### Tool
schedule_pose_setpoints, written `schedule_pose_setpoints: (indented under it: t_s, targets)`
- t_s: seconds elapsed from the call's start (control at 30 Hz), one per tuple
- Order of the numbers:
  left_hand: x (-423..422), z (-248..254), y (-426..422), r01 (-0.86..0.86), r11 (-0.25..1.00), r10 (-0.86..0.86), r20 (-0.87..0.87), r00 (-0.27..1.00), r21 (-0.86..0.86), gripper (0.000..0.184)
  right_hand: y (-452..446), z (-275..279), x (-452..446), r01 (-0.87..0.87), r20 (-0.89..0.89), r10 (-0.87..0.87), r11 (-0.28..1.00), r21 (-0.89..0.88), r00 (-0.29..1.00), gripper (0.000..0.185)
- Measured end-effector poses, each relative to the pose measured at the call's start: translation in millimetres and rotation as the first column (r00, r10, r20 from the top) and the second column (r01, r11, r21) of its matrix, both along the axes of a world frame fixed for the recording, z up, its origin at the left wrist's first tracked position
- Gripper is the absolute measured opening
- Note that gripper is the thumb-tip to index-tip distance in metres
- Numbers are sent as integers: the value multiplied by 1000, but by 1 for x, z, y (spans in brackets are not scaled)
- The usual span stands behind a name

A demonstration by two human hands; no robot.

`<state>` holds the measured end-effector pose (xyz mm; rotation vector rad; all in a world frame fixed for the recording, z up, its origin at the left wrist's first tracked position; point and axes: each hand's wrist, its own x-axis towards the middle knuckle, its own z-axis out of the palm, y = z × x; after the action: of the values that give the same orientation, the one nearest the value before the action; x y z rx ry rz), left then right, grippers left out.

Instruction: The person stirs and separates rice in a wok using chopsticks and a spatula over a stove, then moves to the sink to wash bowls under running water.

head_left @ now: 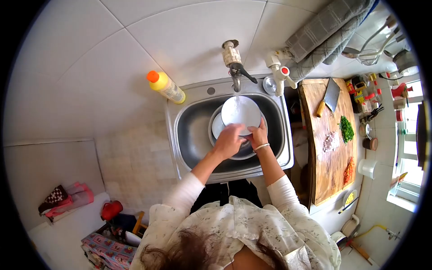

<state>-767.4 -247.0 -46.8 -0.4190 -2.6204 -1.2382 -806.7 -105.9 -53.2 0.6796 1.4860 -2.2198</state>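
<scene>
Under the faucet [236, 74], a white bowl [241, 110] is tilted so that its inside faces up, with water on it. My right hand [258, 136] is closed on the bowl's near right rim, the thumb on top. At the near left rim is my left hand [228, 142], its fingers over the bowl's edge and smeared by motion. Whether it holds anything I cannot tell. Below the bowl, a round metal basin [244, 157] sits in the steel sink [189, 135]. Another white dish [217, 126] shows partly inside the basin, mostly hidden by the bowl.
A yellow bottle [168, 89] with an orange cap stands at the sink's back left corner. To the right, a wooden cutting board [321, 173] bears a cleaver [331, 95], chopped greens [346, 129], pale chopped pieces [331, 141] and red chopped pieces [348, 170]. Grey towels [321, 33] hang above.
</scene>
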Motion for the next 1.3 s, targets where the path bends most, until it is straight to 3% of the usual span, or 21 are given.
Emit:
schedule_pose_setpoints:
  t_s: [0.07,0.1,0.17,0.23,0.33,0.37,0.43,0.53,0.57,0.6,0.67,0.73,0.8,0.87,0.93,1.0,1.1,1.2,1.23,1.27,1.3]
  targets:
    - [7,13,-1,-460,869,483,-109,869,182,55,-4,-11,-5,37,-40,-39,998,-59,998,64]
    - [6,-9,-8,-548,804,551,59,833,232,77,-5,-11,-6,26,-28,-29,997,-74,999,63]
    - [-3,-19,-13,-461,488,91,482,871,741,78,-8,-15,-5,-52,-48,48,995,-86,998,62]
    - [-11,-18,-15,-527,-53,-342,480,808,848,67,-10,-17,-9,-102,-80,95,991,-82,992,60]
    - [-13,-40,-10,-528,-135,-213,495,842,839,49,-13,-18,-8,-135,-111,128,989,-60,985,57]
    - [-15,-41,-7,-539,-133,-150,521,840,832,46,-12,-21,-6,-127,-232,209,937,324,950,56]
    - [-18,-44,-5,-562,-130,-16,565,825,817,42,-11,-28,-3,81,-322,462,468,880,827,54]
    - [-20,-45,-10,-557,-61,-16,557,830,828,48,-18,18,14,137,-440,766,429,893,468,55]
    - [-21,-25,-5,-599,-42,19,600,800,800,43,-26,21,23,-311,-201,863,371,875,463,58]
    - [-22,-27,-7,-616,-14,-1,616,788,787,40,-33,44,26,-392,-253,904,384,836,345,57]
    - [-28,-31,-20,-640,44,-35,641,766,767,33,-16,13,16,-118,-245,965,254,960,91,56]
    - [-31,-16,-43,-633,271,-225,687,691,725,15,19,-7,-8,161,43,998,-35,986,-47,51]
    - [-27,-25,-48,-723,64,-349,695,629,688,18,20,-17,-11,328,-271,956,294,898,-115,42]
    - [-7,-31,-29,-698,-57,-190,678,710,714,20,3,-16,9,226,-369,928,372,900,-55,34]
    - [11,-51,-7,-640,-116,-117,629,769,760,20,-34,5,38,-73,-331,903,363,929,275,43]
    - [3,-65,-17,-758,-106,-77,754,652,644,21,-37,0,43,-205,-346,887,416,886,305,35]
    - [-12,-40,-45,-760,68,-351,728,588,647,20,14,-23,0,251,-225,963,257,933,-147,32]
    - [1,-45,-22,-734,-151,-207,705,679,663,21,-9,-12,21,63,-293,954,290,955,61,31]
    - [12,-66,-8,-745,-109,-144,731,666,658,23,-35,18,31,-262,-5,955,86,961,297,33]
    - [7,-53,1,-768,-155,-67,769,635,621,24,-48,35,27,-513,121,939,65,856,322,33]
    - [0,-53,-8,-774,-181,-140,763,631,607,22,-39,17,27,-343,-163,956,242,908,242,33]
